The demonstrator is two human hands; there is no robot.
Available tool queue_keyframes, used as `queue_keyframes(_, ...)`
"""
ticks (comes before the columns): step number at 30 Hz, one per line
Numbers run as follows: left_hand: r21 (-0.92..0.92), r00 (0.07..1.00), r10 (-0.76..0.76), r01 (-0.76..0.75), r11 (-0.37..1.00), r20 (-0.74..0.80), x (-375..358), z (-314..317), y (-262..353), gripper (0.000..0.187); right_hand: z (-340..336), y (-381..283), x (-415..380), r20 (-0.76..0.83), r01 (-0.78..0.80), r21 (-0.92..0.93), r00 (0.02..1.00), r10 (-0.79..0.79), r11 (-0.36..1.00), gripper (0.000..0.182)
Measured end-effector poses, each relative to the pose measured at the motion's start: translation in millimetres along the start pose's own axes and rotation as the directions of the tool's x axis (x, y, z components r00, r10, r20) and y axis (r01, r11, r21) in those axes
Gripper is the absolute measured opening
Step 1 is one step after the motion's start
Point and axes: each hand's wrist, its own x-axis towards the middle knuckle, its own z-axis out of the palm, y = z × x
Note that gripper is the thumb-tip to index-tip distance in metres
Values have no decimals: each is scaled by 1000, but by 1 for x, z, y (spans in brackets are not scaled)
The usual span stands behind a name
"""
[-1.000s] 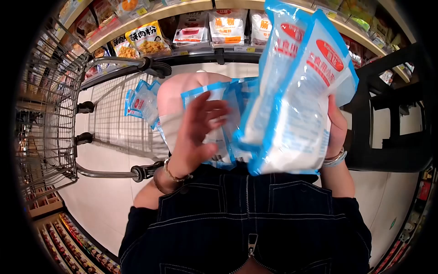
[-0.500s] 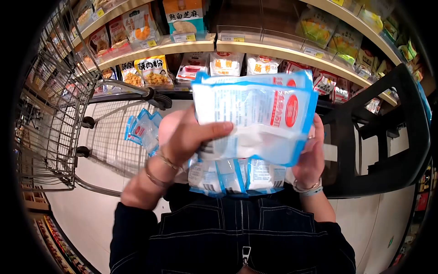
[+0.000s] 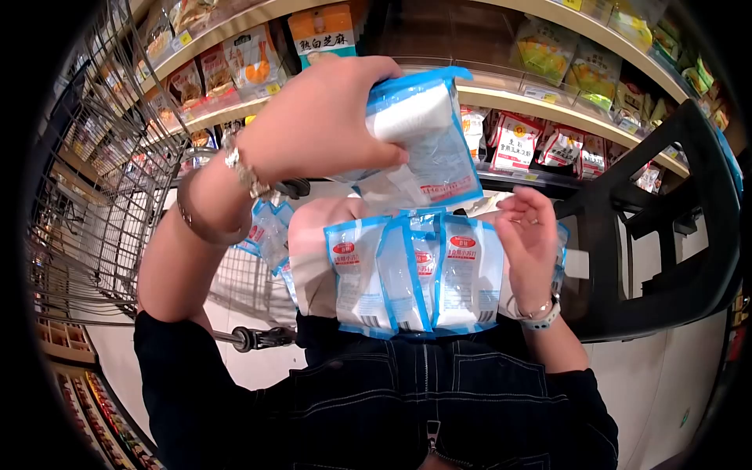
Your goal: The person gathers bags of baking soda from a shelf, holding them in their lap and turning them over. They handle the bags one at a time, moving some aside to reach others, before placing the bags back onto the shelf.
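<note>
My left hand (image 3: 329, 117) is closed on a blue-edged, clear-and-white baking soda bag (image 3: 427, 129), raised in front of the shelf. The thumb presses the near face, and the other fingers are hidden behind it. My right hand (image 3: 531, 247) is empty, its fingers apart and slightly curled, beside the bags on my lap. Across the lap several more baking soda bags stand side by side, among them a left bag (image 3: 360, 278) and a right bag (image 3: 470, 278), labels facing me. More blue-edged bags (image 3: 270, 235) lie past my left knee.
A wire shopping cart (image 3: 102, 211) stands at the left, its wheel (image 3: 247, 338) close by my leg. At the right is a black plastic frame (image 3: 666, 290). Ahead, shelves hold a sesame bag (image 3: 323, 35) and white-and-red bags (image 3: 515, 142).
My left hand has lifted up and forward toward the shelf with the bag. My right hand has let go and dropped slightly, uncovering the bags on the lap.
</note>
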Motion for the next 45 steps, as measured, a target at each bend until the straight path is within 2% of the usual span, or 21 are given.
queue_keyframes(1,12,1000,19,-18,1000,-10,1,1,1,52,-2,-12,2,153,-156,77,978,143,985,41)
queue_keyframes(3,69,995,32,-25,997,-97,3,7,5,47,-6,-35,6,471,-484,146,801,370,863,40)
queue_keyframes(6,162,977,98,-68,984,-188,6,15,19,38,12,-17,11,804,-824,442,539,251,355,68)
queue_keyframes(9,222,965,214,-179,958,-149,9,21,28,36,24,-23,20,726,-757,651,640,253,47,86)
queue_keyframes(13,218,944,321,-298,929,-76,11,36,36,30,27,-44,26,664,-684,729,705,249,-9,83)
queue_keyframes(14,176,909,415,-401,899,-44,5,40,45,25,26,-41,26,629,-629,777,772,97,-34,77)
queue_keyframes(15,203,817,566,-539,817,-110,-2,50,49,18,23,-40,25,591,-607,794,780,204,24,75)
queue_keyframes(17,400,698,707,-619,676,-114,-21,68,57,14,14,-38,23,479,-572,807,779,404,147,73)
queue_keyframes(20,472,597,781,-643,603,-184,-32,81,57,17,8,-34,16,454,-559,822,758,469,108,62)
queue_keyframes(24,429,633,757,-645,632,-165,-47,92,64,23,5,-30,5,401,-556,810,757,517,187,49)
queue_keyframes(27,-14,794,605,-605,796,68,-49,67,70,30,2,-24,5,365,-524,818,792,489,238,46)
queue_keyframes(28,-280,865,484,-436,855,132,-46,58,68,39,2,-24,5,348,-513,816,805,480,268,46)
queue_keyframes(29,-368,921,382,-329,870,79,-40,47,63,46,1,-23,4,333,-502,812,816,472,296,46)
queue_keyframes(30,-420,982,168,-190,887,-91,-33,56,55,51,-2,-20,3,350,-500,827,814,464,255,48)
queue_keyframes(31,-489,967,-67,-63,870,-244,-26,68,44,55,-4,-18,2,352,-509,821,808,472,259,48)
queue_keyframes(32,-776,963,-252,233,586,100,-19,72,33,55,-7,-17,1,354,-517,814,803,479,265,48)
queue_keyframes(33,-833,840,-273,524,181,469,-12,77,21,55,-8,-17,0,356,-526,806,798,487,272,48)
queue_keyframes(34,-840,840,-11,543,14,543,-6,91,11,63,-8,-19,0,366,-527,796,810,459,297,49)
queue_keyframes(35,-793,807,120,590,-152,578,-5,101,10,52,-7,-20,1,357,-524,774,825,439,356,49)
queue_keyframes(42,-767,797,0,581,-273,604,-11,124,25,42,-18,-29,16,323,-590,452,807,494,669,41)
queue_keyframes(45,-855,859,-95,481,-193,504,-9,133,25,44,-23,-28,32,311,-617,582,771,556,530,36)
